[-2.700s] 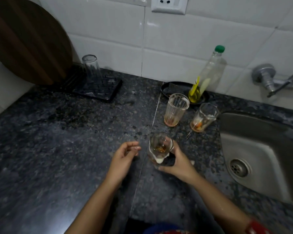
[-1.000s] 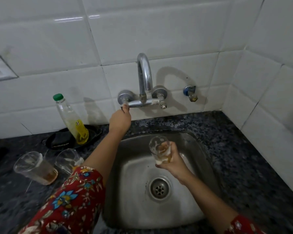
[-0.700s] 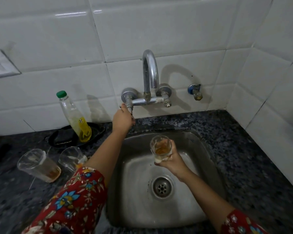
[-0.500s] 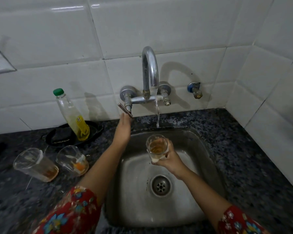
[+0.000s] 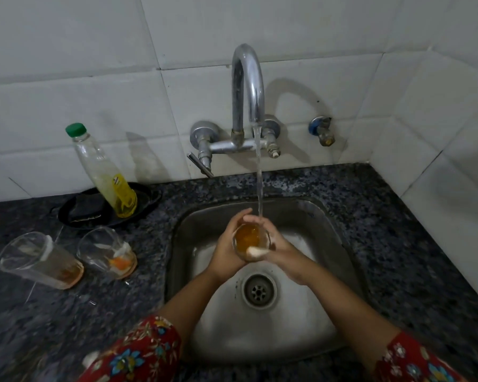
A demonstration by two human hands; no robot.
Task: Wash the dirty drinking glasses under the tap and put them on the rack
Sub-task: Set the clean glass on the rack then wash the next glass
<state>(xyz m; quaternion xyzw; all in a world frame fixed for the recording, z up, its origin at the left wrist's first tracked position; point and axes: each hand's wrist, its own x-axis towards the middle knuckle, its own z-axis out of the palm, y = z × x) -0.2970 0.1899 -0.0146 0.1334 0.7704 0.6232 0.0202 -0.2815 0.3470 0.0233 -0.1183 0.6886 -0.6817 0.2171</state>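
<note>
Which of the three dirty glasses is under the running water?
The amber-filled glass gripped by left hand and right hand over the sink. The tall glass and short glass sit on the counter, outside the stream.

Shiny chrome tap (image 5: 246,86), brushed steel sink (image 5: 329,271), speckled polished stone counter (image 5: 398,230), glossy white wall tiles (image 5: 66,51).
</note>
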